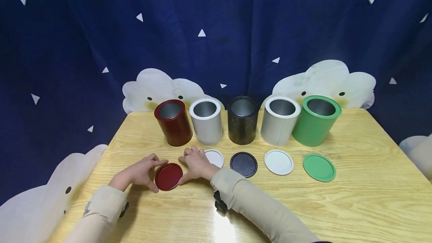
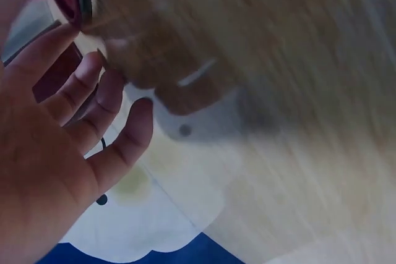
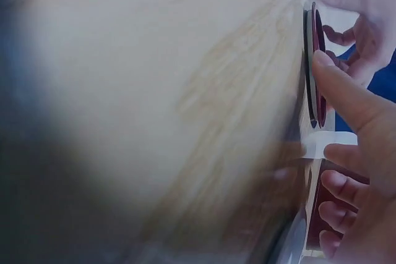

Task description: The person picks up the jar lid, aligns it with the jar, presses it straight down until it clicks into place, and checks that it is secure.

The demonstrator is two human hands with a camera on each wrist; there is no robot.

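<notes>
Head view, two hands (image 1: 143,171) (image 1: 197,163), one red lid (image 1: 169,176), five cans (image 1: 242,128)

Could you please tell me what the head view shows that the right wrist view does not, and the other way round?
Only the head view shows the green can, the green lid and the whole row of open cans. Only the right wrist view shows the red lid edge-on, from the side. Both show that lid with the left hand and right hand at it, and the red can, partly hidden in the wrist view.
</notes>
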